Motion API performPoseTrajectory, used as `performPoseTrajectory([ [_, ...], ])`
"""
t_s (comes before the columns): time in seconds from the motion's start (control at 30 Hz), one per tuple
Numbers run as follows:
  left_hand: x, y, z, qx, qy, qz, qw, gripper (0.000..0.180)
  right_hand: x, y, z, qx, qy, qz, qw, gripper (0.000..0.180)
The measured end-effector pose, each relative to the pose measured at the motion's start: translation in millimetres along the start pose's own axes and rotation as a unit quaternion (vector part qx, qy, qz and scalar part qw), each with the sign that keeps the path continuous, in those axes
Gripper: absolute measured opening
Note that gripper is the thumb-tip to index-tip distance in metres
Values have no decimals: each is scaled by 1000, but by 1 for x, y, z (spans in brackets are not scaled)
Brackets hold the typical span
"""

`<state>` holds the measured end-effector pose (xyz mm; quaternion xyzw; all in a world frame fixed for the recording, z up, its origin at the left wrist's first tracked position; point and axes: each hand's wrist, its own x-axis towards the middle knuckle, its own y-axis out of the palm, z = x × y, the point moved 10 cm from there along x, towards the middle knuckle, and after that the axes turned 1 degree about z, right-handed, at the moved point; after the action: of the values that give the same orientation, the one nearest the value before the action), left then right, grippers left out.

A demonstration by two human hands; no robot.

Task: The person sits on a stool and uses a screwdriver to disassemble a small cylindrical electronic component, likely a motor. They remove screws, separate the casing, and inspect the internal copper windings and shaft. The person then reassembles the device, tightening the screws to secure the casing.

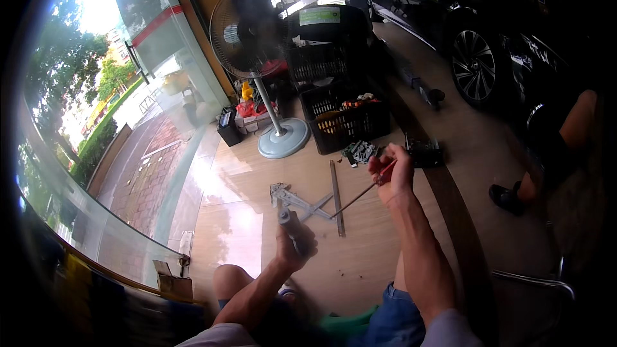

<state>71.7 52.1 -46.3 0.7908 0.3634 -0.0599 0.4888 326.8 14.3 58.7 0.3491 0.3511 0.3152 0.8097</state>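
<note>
Steadily, with your left hand (298, 244) wrapping its fingers around the dark-grey cylindrical tool (289, 223) nearside of the grey crossed-arm metal frame (297, 202), your right hand's (398, 173) gripping the red-handled, thin-shafted screwdriver (367, 191) rightward of it, guide that tip clear of skin.

I see a pedestal fan (265, 99) beside a black crate (360, 130), a dark car (475, 56) to my right and trees (58, 67) on my left.

Left daylight; floor (360, 250) glare; right dim; edges bent.
</note>
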Motion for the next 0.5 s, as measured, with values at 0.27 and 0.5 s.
performPoseTrajectory([
  [0.27,-3,-29,-13,86,47,-48,994,56,-39,38,5,-131,-152,52,978,40],
  [0.5,-17,9,-16,95,78,-124,985,59,-98,77,47,-318,-376,160,856,56],
])
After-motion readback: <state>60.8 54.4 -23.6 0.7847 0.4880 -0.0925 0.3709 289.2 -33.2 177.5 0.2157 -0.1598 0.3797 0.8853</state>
